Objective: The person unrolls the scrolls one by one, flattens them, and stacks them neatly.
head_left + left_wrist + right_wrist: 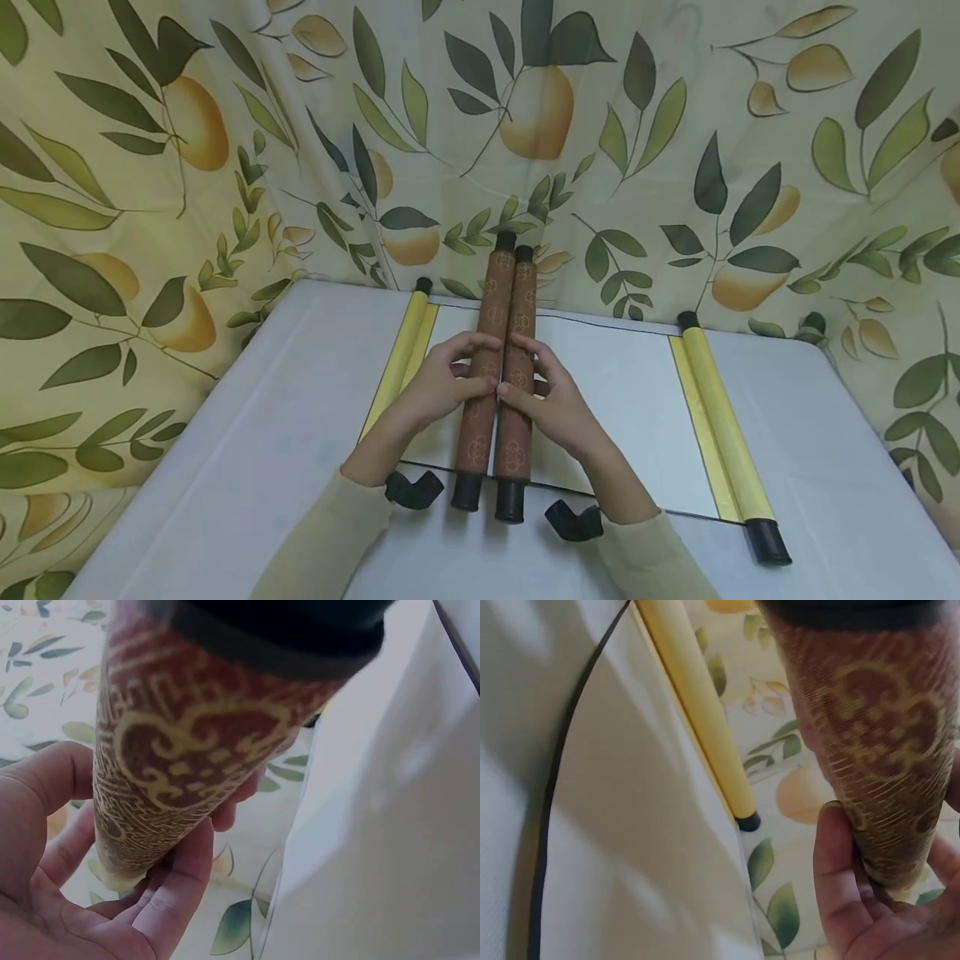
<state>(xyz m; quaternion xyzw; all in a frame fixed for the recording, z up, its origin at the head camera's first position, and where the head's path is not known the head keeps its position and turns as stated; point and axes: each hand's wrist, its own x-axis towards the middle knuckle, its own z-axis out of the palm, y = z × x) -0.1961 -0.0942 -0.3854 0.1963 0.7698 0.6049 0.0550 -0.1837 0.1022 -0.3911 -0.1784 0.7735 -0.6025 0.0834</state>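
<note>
Brown patterned left roll (pixel 487 364) gripped in your left hand (pixel 442 383), matching right roll (pixel 517 369) gripped in your right hand (pixel 551 400), the two side by side over the white sheet (pixel 622 400) on the table (pixel 225 467), between yellow rollers (pixel 726 417).

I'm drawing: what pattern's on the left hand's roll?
The roll has gold swirls and lines; left wrist view shows it best.

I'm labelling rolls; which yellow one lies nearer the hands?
The left yellow roll, close by the left hand; the right yellow roll lies farther off.
</note>
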